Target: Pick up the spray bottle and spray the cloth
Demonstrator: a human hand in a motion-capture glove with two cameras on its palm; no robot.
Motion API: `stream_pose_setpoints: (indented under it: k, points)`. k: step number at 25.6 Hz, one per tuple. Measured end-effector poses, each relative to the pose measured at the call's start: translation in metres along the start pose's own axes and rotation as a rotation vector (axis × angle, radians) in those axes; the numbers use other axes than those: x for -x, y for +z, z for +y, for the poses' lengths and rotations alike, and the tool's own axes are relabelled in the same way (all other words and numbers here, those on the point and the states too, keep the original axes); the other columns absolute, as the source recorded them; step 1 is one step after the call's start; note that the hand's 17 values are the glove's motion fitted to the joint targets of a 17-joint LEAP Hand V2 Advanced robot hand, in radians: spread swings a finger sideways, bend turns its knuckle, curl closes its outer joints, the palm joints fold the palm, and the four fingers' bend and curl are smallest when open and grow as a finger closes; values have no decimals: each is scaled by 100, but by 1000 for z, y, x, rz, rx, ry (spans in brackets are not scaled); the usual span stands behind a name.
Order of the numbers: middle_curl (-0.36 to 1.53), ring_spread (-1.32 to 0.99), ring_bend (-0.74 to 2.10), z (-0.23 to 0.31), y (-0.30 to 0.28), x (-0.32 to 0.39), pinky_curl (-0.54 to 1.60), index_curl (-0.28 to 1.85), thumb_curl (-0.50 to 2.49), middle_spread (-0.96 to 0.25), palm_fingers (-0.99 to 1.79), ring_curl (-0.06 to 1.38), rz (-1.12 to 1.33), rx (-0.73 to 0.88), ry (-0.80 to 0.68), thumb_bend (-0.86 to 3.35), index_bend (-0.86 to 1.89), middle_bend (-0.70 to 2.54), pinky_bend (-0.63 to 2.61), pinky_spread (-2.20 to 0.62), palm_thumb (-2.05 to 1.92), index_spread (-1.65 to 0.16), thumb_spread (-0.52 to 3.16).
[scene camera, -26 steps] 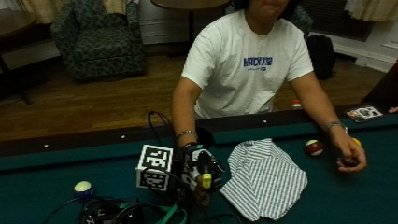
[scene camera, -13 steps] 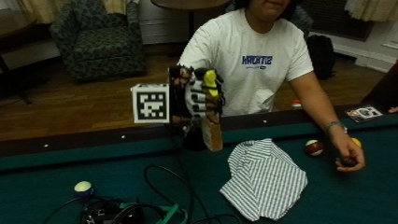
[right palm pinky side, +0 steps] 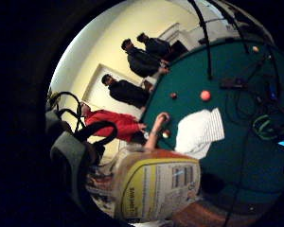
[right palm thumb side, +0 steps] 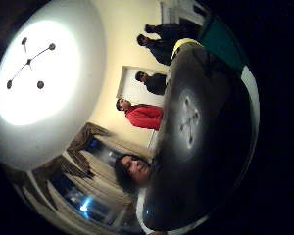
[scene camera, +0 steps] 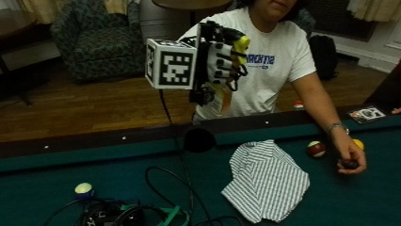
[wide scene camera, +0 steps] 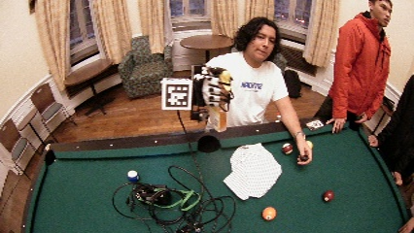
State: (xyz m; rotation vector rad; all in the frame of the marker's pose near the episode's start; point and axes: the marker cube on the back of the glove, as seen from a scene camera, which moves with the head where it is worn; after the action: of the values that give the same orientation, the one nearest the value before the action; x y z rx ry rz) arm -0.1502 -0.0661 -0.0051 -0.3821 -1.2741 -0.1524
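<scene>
My gloved right hand [scene camera: 219, 61] is raised high above the pool table's far rail and grips the spray bottle [scene camera: 224, 101], fingers curled round its neck. The bottle's yellow head [scene camera: 240, 43] shows above the fingers and its body hangs below the hand. From the little finger side, the bottle's labelled body [right palm pinky side: 156, 187] fills the space by the palm. The striped white cloth [scene camera: 266, 181] lies crumpled on the green felt, below and to the right of the hand, apart from it. The wide view shows the same hand [wide scene camera: 213, 90], bottle [wide scene camera: 220, 119] and cloth [wide scene camera: 253, 171].
The person's bare left hand [scene camera: 348, 160] rests on the felt holding a dark ball, beside a red-and-white ball [scene camera: 316, 149] and a yellow one [scene camera: 357, 143]. A tangle of cables and gear [scene camera: 125, 214] lies front left by a small ball [scene camera: 84, 189]. A side pocket [scene camera: 199, 140] sits under the raised hand.
My hand has lifted the spray bottle from the table surface up to chest height and then slightly higher. The cloth and the left hand have stayed where they were.
</scene>
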Motion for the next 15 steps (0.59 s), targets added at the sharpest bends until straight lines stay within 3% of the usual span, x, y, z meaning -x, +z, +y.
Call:
stream_pose_setpoints:
  k: [10, 15]
  points:
    - [59, -21, 80, -9, 73, -69, 44, 52, 72, -19, 138, 50, 128, 342, 559, -2, 46, 69, 57, -31, 97, -22, 44]
    - [59, -22, 80, 3, 101, -114, 44, 54, 74, -19, 137, 50, 188, 467, 726, -2, 46, 70, 58, -31, 97, -22, 42]
